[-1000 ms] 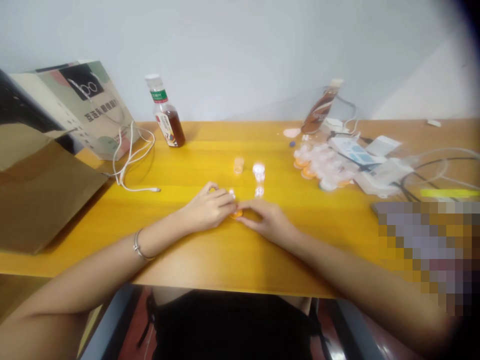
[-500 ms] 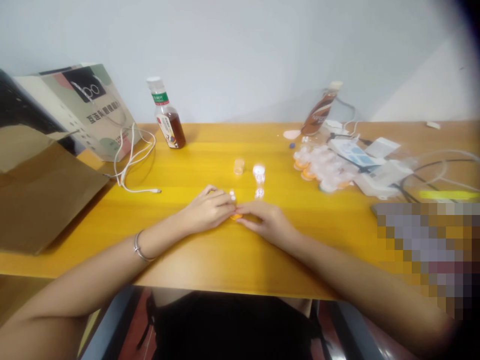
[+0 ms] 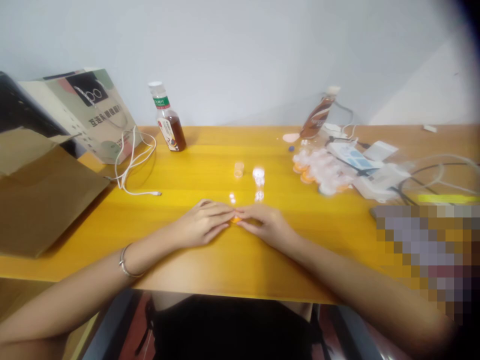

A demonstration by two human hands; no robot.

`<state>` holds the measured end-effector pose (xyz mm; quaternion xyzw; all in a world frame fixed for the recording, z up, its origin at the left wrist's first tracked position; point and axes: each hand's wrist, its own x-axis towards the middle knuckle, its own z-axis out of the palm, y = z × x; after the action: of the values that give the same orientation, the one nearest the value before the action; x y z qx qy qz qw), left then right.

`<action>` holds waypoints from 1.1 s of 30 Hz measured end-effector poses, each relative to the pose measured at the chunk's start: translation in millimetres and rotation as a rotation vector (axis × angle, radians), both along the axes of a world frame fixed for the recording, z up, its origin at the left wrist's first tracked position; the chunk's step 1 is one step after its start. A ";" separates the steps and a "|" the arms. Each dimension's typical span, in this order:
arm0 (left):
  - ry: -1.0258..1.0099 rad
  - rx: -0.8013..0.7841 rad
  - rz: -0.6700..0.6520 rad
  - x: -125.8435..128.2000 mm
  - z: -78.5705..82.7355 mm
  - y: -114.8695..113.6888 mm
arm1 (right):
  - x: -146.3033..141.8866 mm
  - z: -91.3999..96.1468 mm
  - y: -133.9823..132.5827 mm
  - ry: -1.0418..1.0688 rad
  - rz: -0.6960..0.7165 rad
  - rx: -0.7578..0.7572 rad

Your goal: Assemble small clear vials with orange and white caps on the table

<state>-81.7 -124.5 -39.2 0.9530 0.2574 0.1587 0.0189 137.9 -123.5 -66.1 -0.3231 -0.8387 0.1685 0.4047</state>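
Observation:
A small orange piece, perhaps a lid, is low over the table between my hands and mostly covered by fingers. My right hand is closed on its right side, thumb below and fingers above. From the left, my left hand reaches it with fingers stretched out and tips touching its upper edge. The left thumb lies lower, apart from the piece. Beyond the hands stands a small translucent cup.
Clear containers with orange parts lie at right, near white boxes and cables. Two drink bottles, one upright and one tilted, stand at the back. Paper bags and a white cable are at left. Glare spots mark the tabletop.
My left hand has shifted slightly left and down, and its fingers have straightened from a curl over the orange piece. My right hand stays almost in place on it.

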 end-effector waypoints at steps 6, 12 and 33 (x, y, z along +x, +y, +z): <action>0.036 0.013 0.000 -3.0 -1.5 -3.7 | 0.4 5.2 -2.8 -0.032 -0.027 -0.012; 0.048 0.040 0.003 -2.3 -0.7 -4.1 | 0.2 6.1 -3.4 -0.031 -0.037 -0.016; 0.083 0.173 -0.012 3.2 3.9 -8.0 | -1.9 12.3 -7.3 -0.435 0.021 0.291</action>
<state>-78.5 -132.6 -35.3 0.9584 0.2373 0.1406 -0.0733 136.1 -130.8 -53.8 -0.2814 -0.9247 -0.0230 0.2552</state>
